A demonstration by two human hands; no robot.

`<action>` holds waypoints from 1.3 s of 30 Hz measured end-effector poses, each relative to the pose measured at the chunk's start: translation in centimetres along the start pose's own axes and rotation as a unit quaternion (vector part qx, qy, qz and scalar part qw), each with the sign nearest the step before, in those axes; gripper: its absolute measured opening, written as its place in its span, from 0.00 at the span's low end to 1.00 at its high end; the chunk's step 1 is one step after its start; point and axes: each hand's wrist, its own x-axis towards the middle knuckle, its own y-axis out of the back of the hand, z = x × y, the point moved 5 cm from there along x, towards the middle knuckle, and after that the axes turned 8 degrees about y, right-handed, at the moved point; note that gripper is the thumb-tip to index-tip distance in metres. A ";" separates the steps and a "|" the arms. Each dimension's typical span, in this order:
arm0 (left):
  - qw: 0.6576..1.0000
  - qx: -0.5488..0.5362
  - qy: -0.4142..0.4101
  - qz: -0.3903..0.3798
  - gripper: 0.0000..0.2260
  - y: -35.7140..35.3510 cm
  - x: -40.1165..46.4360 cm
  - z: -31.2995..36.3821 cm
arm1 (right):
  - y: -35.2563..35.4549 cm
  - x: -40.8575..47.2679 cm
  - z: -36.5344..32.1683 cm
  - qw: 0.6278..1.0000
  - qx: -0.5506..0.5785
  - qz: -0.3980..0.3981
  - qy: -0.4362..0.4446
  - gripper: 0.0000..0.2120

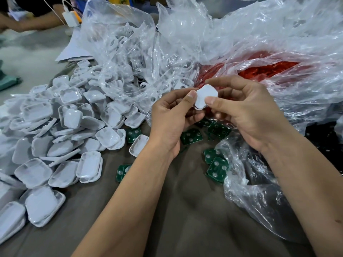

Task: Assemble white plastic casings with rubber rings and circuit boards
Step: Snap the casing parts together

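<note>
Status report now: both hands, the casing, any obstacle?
Left hand and right hand pinch one small white plastic casing. Green circuit boards lie below. Nothing blocks.

My table [181,210] is covered in a dull grey-brown cloth that creases toward its near edge. At its far left corner the surface looks paler and hazy. There a white charger block [71,18] with a cable lies beside another person's forearm [31,23]. Something blue and yellow [118,0] stands past the far edge. Soft, even light throughout.
</note>
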 end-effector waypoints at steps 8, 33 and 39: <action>1.000 -0.007 -0.001 -0.015 0.07 -0.3 -0.1 0.1 | 0.0 0.1 -0.1 1.000 -0.004 0.009 0.023 0.15; 0.998 0.047 -0.011 -0.035 0.11 0.1 0.0 -0.1 | 0.4 0.1 0.4 0.995 -0.094 0.033 0.008 0.10; 0.997 0.045 0.003 -0.067 0.10 0.1 0.1 0.0 | 0.3 0.2 0.5 0.998 -0.058 -0.007 -0.023 0.06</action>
